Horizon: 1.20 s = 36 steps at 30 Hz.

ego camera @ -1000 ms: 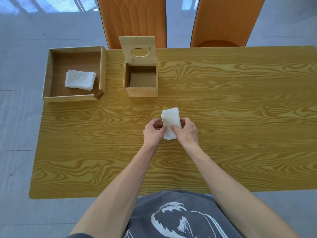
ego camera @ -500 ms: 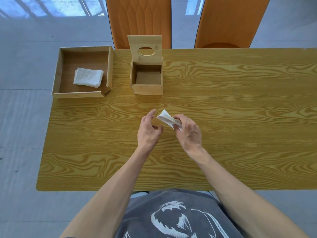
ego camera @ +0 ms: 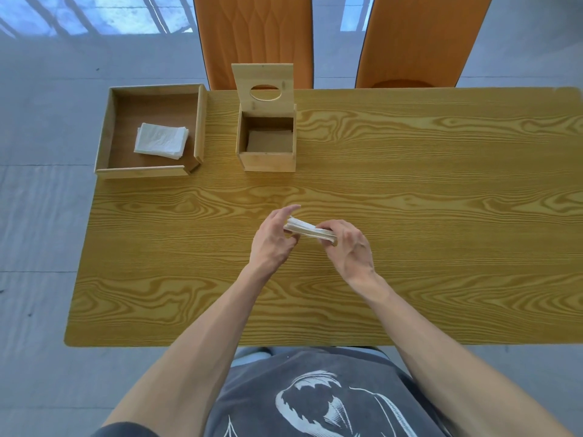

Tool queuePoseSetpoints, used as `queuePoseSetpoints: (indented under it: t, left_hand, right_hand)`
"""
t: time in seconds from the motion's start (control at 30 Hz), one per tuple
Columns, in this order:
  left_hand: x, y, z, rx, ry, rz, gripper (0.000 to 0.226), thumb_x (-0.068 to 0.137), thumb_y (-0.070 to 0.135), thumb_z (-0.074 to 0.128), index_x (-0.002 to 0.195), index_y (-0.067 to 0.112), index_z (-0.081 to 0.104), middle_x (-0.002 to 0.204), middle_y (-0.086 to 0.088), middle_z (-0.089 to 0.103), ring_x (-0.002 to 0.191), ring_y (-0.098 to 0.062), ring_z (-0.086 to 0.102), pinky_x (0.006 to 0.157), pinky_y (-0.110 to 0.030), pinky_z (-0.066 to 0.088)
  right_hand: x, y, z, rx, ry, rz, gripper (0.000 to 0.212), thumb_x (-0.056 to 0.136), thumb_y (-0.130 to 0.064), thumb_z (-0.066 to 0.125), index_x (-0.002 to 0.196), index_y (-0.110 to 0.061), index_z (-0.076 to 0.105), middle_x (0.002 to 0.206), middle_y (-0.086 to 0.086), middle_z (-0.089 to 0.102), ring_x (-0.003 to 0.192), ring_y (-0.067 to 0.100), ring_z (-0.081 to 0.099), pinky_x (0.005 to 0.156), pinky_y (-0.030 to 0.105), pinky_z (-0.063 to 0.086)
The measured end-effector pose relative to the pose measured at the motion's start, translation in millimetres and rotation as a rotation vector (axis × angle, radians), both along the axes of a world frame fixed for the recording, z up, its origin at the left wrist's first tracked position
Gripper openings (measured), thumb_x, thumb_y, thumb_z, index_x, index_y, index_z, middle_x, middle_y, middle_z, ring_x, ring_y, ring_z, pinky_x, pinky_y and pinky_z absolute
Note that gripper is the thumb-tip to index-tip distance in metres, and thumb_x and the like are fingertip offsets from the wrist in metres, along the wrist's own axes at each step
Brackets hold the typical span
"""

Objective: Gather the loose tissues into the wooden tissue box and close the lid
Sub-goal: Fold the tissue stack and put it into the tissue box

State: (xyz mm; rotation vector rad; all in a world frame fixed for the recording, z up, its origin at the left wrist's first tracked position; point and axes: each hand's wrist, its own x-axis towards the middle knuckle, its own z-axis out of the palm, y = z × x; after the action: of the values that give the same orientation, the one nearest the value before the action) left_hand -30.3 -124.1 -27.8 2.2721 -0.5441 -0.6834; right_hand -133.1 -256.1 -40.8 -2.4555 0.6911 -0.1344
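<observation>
I see both hands mid-surface, a white tissue stack between them, lifted off the wood-grain surface and tilted, left end higher. Right hand is clamped on the stack's right end, fingers curled over the top edge. Left hand is at the stack's left end, fingers spread and partly extended; thumb and fingertips look to be touching the tissue, but I can't tell whether it's a real grip or just contact. Wooden tissue box sits at 12 o'clock from the hands, well apart, with its lid hinged upright at the far side, oval slot visible. Box interior shows only a flat brown bottom. Wooden tray sits at 9 o'clock from the box, just beside it, hanging partly over the surface's left edge. A second folded tissue pile lies in the tray, right of centre. Two orange chairs stand at the far edge of the surface, at 12 o'clock.
</observation>
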Motion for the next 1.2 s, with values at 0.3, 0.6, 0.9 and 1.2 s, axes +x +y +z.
queuePoseSetpoints:
  t: [0.3,0.6,0.9,1.2]
  left_hand:
    - [-4,0,3,0.013,0.052,0.080,0.023,0.084,0.015,0.074,0.101,0.030,0.071,0.091,0.006,0.073,0.069,-0.013,0.064,0.066,-0.041,0.055]
    - [-10,1,11,-0.051,-0.033,0.130,0.014,0.086,0.020,0.075,0.099,0.024,0.075,0.094,0.010,0.075,0.080,-0.006,0.066,0.068,-0.028,0.053]
    - [9,19,1,0.050,0.073,0.148,0.013,0.083,0.034,0.076,0.095,0.036,0.072,0.099,0.009,0.072,0.097,-0.009,0.065,0.076,-0.034,0.053]
    - [61,35,31,-0.321,0.280,0.256,0.013,0.085,0.033,0.077,0.094,0.028,0.069,0.091,0.004,0.074,0.088,-0.014,0.069,0.075,-0.023,0.055]
  right_hand:
    - [-7,-11,-1,0.043,-0.022,0.031,0.020,0.086,-0.017,0.073,0.107,-0.019,0.072,0.104,0.000,0.074,0.097,0.020,0.068,0.082,0.033,0.053]
    - [-5,-17,1,0.078,-0.030,0.005,0.020,0.086,-0.014,0.072,0.106,-0.017,0.073,0.102,0.000,0.074,0.094,0.019,0.068,0.080,0.030,0.051]
    - [7,-6,3,0.132,0.013,-0.075,0.019,0.087,-0.019,0.072,0.106,-0.020,0.073,0.099,-0.001,0.075,0.085,0.018,0.069,0.074,0.025,0.050]
    - [53,8,43,0.446,-0.136,-0.260,0.036,0.085,-0.027,0.077,0.117,-0.013,0.066,0.094,-0.006,0.069,0.086,0.010,0.067,0.078,0.020,0.055]
